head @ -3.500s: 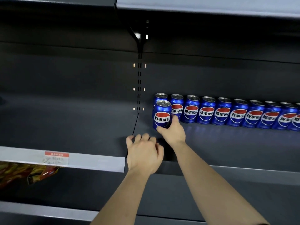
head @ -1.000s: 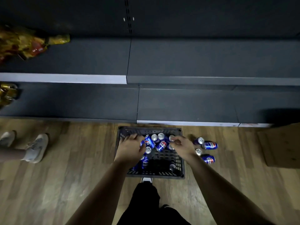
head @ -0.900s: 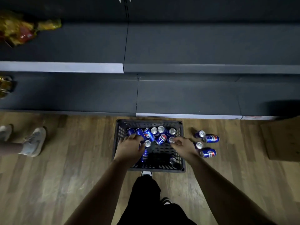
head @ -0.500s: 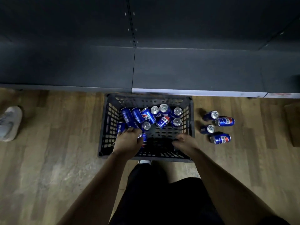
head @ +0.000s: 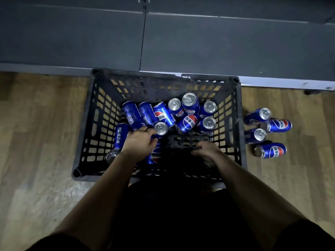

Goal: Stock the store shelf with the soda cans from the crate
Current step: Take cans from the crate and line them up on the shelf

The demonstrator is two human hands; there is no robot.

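Observation:
A black plastic crate [head: 239,124] stands on the wood floor against the bottom shelf [head: 217,48]. Several blue soda cans [head: 188,122] lie and stand jumbled in its far half. My left hand [head: 138,144] is down inside the crate's left side, with finger and thumb curled round the side of an upright can [head: 161,128]; another can [head: 155,155] lies under the palm. My right hand [head: 207,151] reaches into the near right part with fingers curled down. A dim can shows just below it, and the dark hides whether the hand holds it.
Four loose soda cans [head: 268,131] sit on the floor just right of the crate, two upright and two on their sides. The dark grey bottom shelf runs across the top. My legs in dark shorts fill the lower middle.
My view dropped from the stocked upper shelf to the crate on the floor and closed in. Both hands went down into the crate, the left onto the cans, the right toward the near right corner.

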